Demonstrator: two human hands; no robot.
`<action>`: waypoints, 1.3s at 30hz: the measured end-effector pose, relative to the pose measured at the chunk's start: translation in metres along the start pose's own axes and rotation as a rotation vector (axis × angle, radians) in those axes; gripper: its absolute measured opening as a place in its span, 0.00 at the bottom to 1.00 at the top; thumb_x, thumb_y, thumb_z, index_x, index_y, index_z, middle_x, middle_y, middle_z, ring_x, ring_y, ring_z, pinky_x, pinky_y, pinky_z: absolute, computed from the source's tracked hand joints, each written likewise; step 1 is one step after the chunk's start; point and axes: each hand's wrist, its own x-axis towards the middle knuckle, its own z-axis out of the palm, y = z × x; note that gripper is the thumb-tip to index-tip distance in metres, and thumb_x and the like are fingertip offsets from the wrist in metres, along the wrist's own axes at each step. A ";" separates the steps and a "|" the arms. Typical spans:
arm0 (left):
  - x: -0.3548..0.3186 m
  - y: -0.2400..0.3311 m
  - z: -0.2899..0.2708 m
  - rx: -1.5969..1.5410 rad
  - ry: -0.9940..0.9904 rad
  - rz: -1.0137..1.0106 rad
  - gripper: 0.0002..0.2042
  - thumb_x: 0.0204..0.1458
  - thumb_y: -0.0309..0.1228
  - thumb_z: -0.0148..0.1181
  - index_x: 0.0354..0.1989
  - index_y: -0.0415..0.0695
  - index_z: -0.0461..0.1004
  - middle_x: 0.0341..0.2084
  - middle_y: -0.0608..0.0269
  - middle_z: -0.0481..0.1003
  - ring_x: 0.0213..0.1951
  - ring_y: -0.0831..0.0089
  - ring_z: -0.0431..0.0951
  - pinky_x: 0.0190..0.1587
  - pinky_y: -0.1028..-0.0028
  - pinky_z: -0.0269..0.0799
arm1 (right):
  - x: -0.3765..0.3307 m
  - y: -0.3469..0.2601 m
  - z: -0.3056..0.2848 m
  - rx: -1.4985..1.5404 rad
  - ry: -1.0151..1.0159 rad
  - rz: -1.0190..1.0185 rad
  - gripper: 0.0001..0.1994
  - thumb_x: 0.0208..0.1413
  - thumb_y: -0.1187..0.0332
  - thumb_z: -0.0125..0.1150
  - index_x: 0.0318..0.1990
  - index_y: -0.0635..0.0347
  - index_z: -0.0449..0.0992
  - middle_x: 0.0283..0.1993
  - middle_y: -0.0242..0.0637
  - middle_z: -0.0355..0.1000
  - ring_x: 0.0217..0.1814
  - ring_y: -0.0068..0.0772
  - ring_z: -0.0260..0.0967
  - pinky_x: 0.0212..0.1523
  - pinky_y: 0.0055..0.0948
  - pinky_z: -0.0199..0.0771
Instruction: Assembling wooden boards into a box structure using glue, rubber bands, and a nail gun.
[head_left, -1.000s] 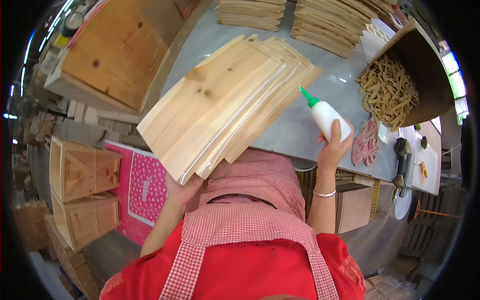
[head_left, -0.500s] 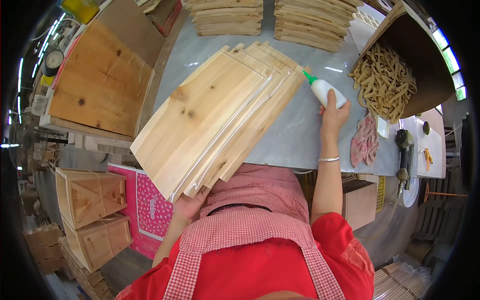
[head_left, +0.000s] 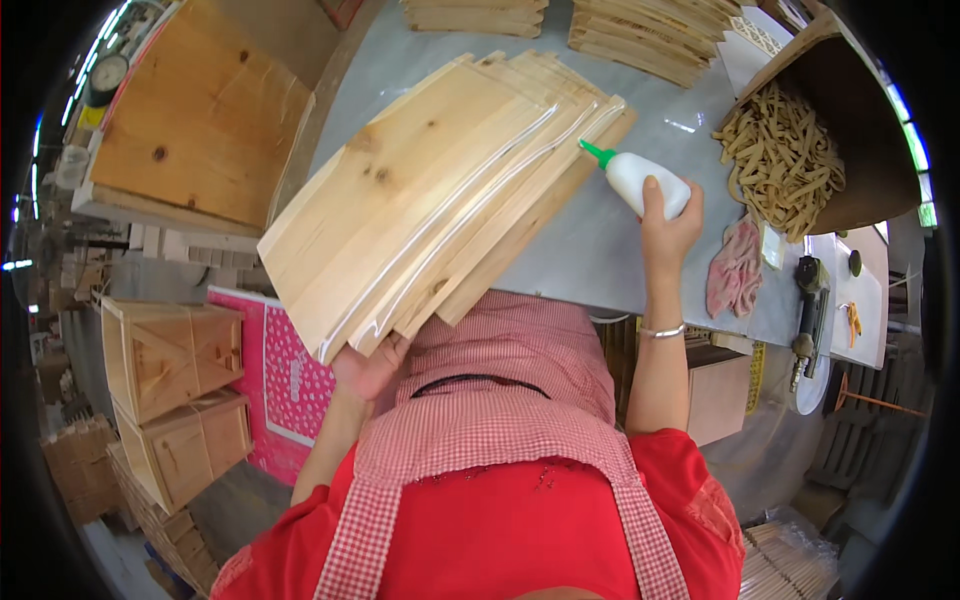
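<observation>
My right hand (head_left: 668,222) is wrapped round a white squeeze bottle (head_left: 642,184) with a green nozzle. The nozzle tip sits at the right-hand edge of a fanned stack of wooden boards (head_left: 400,190). White lines of glue (head_left: 480,200) run along the exposed edge strips of the upper boards, and a shorter line starts at the far end of a lower one. Under the near corner of the stack, my left hand (head_left: 368,368) grips the boards, its fingers partly hidden beneath them.
Stacks of boards (head_left: 640,40) stand at the table's far side. At the right are a box (head_left: 870,120) of tan strips (head_left: 785,150), a pink cloth (head_left: 736,268) and an air tool (head_left: 808,310). Wooden crates (head_left: 175,355) stand at the lower left, a large panel (head_left: 200,120) above them.
The bottle has moved from the second glue line's far end onto the following board's edge strip, leaving a short new line there. My left hand still supports the boards.
</observation>
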 end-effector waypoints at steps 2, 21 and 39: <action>-0.001 0.002 -0.001 0.003 -0.040 -0.019 0.36 0.61 0.58 0.44 0.70 0.42 0.56 0.66 0.46 0.60 0.66 0.49 0.63 0.65 0.45 0.63 | -0.023 -0.034 -0.012 0.108 -0.126 0.095 0.21 0.53 0.61 0.70 0.46 0.69 0.71 0.40 0.47 0.74 0.42 0.40 0.73 0.45 0.37 0.73; 0.002 0.001 0.023 -0.086 -0.262 -0.084 0.39 0.63 0.58 0.39 0.71 0.36 0.50 0.67 0.39 0.57 0.68 0.44 0.59 0.66 0.45 0.63 | -0.146 -0.145 -0.044 0.358 -0.608 -0.121 0.22 0.51 0.66 0.70 0.48 0.69 0.69 0.38 0.46 0.73 0.37 0.35 0.73 0.39 0.31 0.73; 0.017 -0.010 -0.016 0.049 -0.289 -0.097 0.38 0.63 0.59 0.35 0.72 0.42 0.50 0.70 0.45 0.56 0.69 0.49 0.59 0.69 0.51 0.59 | -0.120 -0.106 -0.049 0.655 -0.365 0.180 0.25 0.58 0.52 0.62 0.51 0.64 0.65 0.37 0.37 0.68 0.27 0.24 0.67 0.19 0.21 0.66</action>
